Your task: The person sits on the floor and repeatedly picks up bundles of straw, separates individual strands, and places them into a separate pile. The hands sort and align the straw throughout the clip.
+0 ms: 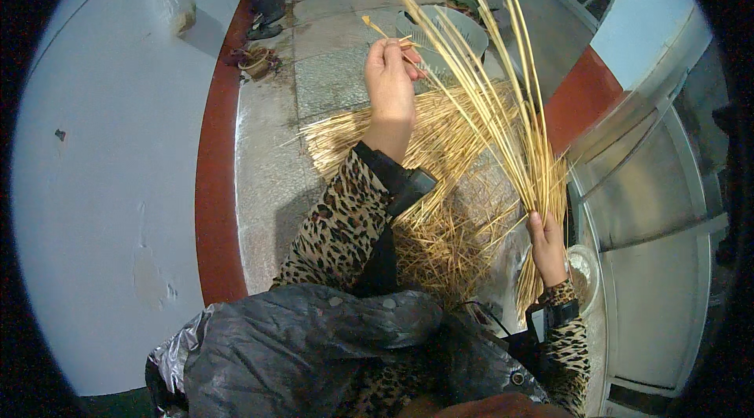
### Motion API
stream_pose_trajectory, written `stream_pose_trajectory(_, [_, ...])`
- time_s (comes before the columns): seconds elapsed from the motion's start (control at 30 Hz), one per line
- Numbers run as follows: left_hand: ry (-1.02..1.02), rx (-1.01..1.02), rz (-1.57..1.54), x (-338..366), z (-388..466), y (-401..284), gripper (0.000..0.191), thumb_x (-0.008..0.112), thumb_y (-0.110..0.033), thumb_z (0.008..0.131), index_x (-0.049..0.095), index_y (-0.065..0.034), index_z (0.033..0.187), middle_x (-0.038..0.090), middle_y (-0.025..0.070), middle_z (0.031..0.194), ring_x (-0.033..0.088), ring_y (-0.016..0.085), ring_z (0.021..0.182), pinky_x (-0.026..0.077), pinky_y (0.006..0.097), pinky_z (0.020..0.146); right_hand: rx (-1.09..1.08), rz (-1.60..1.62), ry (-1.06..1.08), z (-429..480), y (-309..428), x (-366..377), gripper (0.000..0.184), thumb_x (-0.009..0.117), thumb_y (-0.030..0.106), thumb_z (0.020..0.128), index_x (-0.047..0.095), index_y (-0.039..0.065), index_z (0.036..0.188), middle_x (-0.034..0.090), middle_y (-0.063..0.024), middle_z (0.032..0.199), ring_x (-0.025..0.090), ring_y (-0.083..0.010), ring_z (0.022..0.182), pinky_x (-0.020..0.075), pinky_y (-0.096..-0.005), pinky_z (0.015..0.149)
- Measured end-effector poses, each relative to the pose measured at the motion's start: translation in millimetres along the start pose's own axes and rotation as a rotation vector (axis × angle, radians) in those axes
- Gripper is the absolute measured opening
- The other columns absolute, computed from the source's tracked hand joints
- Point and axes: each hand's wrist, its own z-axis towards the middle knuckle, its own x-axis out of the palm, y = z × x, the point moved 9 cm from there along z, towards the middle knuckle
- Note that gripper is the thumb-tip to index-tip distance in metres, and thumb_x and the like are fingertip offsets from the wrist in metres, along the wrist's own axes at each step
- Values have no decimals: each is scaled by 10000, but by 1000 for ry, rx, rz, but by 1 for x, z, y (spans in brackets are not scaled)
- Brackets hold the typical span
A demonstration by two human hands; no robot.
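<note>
A loose sheaf of long straw stalks (495,94) fans upward from my right hand (546,238), whose fingers are closed around its lower part. Up and to the left, my left hand (392,73) pinches a thin straw stalk between thumb and fingers. A short dry tip sticks out above that hand, and the stalk runs down to the right toward the sheaf. Beneath both arms, a thick layer of cut straw (412,147) covers the floor. Shorter, tangled straw scraps (447,247) lie nearer to my lap.
A pale plastic basket (471,26) stands beyond the straw. Close by my right wrist is a white bucket (589,268). The wall (118,182) borders the left, with a potted plant (256,64) at its foot. Glazed door panels (654,229) flank the right.
</note>
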Motion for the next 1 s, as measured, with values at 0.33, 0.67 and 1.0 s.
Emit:
stream_pose_trajectory(0.33, [-1,39,252,-6,9,2,211,483,-234,969,469,-50,865,493,25,664,462,85,479,416,232,418,-36,-182,48,2,12,1,236,484,180,958,564,-38,1001,577,-114,751,533,-189,695,433,-316,649])
stream_pose_trajectory(0.67, [229,2,368,30,-20,24,220,435,-223,986,487,-9,999,570,78,835,592,133,625,518,260,595,73,-16,14,1,-6,0,262,470,229,973,540,-8,884,522,-48,697,476,-129,652,392,-281,589])
stream_pose_trajectory(1.0, [375,-154,447,48,-35,37,210,374,-161,992,499,-27,1095,538,39,741,511,93,558,472,247,530,43,-55,-9,2,6,-5,258,468,223,975,538,-16,907,490,-62,691,462,-153,651,402,-289,612])
